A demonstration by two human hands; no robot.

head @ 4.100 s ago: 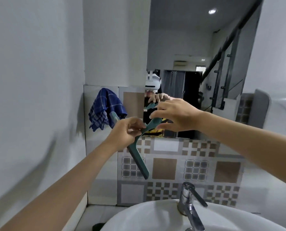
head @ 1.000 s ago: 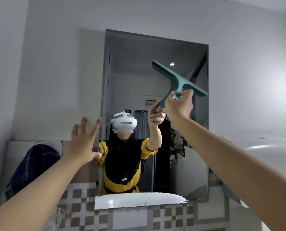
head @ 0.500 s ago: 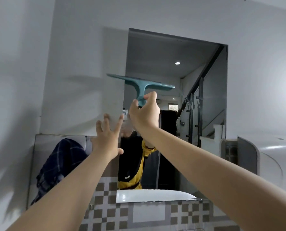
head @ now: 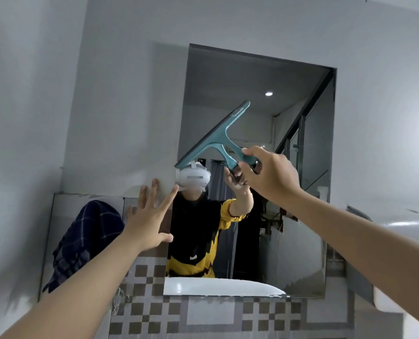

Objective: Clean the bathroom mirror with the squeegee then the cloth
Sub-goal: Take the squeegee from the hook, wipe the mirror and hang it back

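The frameless mirror (head: 299, 192) hangs on the grey wall ahead and reflects a person and a stairway. My right hand (head: 269, 176) is shut on the handle of a teal squeegee (head: 218, 140), whose blade slants from upper right down to the mirror's left edge. My left hand (head: 152, 216) is open with fingers spread, raised beside the mirror's left edge; whether it touches the wall cannot be told. A blue checked cloth (head: 86, 243) hangs on the wall to the lower left.
Checked brown and grey tiles (head: 228, 314) run along the wall under the mirror. A white curved fixture (head: 404, 231) juts in at the right. The left wall (head: 20, 143) stands close by.
The squeegee has swung from level to a steep slant and shifted right and lower on the mirror. My left hand stays raised and open by the mirror's left edge.
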